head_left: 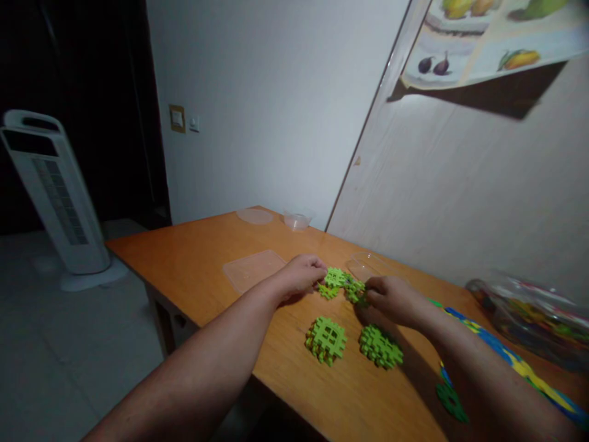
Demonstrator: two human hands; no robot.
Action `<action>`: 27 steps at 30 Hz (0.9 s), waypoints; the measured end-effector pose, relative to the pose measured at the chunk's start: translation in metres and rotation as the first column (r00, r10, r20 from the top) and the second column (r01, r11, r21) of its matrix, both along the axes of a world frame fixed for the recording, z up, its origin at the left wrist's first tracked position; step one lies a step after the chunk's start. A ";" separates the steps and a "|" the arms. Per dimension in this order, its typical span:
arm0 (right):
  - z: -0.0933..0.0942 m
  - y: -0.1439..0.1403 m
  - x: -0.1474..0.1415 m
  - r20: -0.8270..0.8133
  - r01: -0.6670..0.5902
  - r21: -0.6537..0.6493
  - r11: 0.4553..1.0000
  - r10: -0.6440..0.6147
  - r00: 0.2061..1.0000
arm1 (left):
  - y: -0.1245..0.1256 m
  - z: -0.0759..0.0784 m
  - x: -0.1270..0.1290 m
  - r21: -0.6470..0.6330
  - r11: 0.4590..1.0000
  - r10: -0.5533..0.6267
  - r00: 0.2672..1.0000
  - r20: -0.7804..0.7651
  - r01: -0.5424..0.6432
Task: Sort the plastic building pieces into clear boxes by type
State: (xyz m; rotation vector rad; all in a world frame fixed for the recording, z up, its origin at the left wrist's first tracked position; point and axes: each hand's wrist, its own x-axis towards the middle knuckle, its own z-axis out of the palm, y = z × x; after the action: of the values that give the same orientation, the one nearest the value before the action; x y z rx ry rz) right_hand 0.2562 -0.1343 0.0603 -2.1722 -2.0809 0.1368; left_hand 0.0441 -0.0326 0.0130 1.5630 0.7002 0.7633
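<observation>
Both my hands are at a group of light-green interlocking building pieces (335,278) over the wooden table. My left hand (304,274) pinches the left side of these pieces. On the other side, the fingers of my right hand (391,299) are closed at a darker-looking green interlocking piece (354,290), their tips partly hidden. Nearer to me lie two more light-green clusters, a square-looking one (326,339) on the left and a flatter one (381,347) on the right.
The wooden table (193,258) carries a clear flat lid (253,270), a round lid (254,216) and a clear bowl (297,220). Right of my arm lie a blue-yellow chain (501,353), a dark-green piece (451,402) and a clear bag (543,313). A white tower heater or fan (59,202) stands left.
</observation>
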 end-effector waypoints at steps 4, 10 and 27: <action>0.008 -0.001 -0.014 -0.490 -0.016 -0.035 0.999 -0.003 0.872 | -0.006 0.002 0.000 -0.065 0.992 -0.104 0.990 0.098 0.110; 0.004 -0.001 -0.032 -0.666 -0.070 0.031 0.997 0.073 0.742 | -0.012 0.001 0.001 -0.133 0.956 -0.227 0.946 0.231 0.261; 0.021 -0.068 -0.015 -0.252 -0.051 0.051 0.997 0.062 0.966 | -0.014 0.014 -0.001 -0.177 0.958 -0.168 0.940 0.296 0.227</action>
State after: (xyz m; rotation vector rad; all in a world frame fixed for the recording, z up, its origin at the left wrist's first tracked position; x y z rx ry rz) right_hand 0.2412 -0.2026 0.0811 -1.9534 -1.9823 0.3521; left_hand 0.0426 -0.0470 0.0265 1.2804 0.3937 0.7153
